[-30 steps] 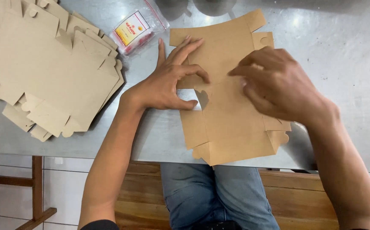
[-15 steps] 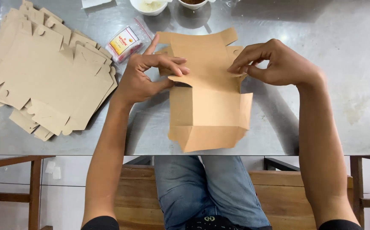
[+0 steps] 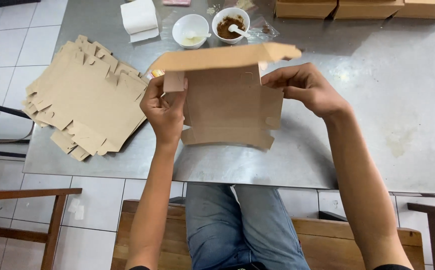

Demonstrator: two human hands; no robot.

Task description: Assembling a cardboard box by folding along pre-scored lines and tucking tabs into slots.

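I hold a brown cardboard box blank [image 3: 227,102], partly folded, lifted above the steel table [image 3: 402,125]. My left hand [image 3: 165,107] grips its left side flap, thumb and fingers pinched on the card. My right hand [image 3: 305,87] pinches the right edge near the top fold. The top panel is bent toward me and the bottom flap hangs down near the table's front edge.
A stack of flat brown box blanks [image 3: 85,97] lies at the left. Behind stand a white paper roll [image 3: 139,17], a white bowl with a spoon [image 3: 191,30], a bowl of brown powder [image 3: 230,22] and closed cardboard boxes [image 3: 362,7]. Wooden benches stand below.
The blank lay flat on the table under both hands; since then its panels have been folded up and it has been lifted, with both hands now at its sides.
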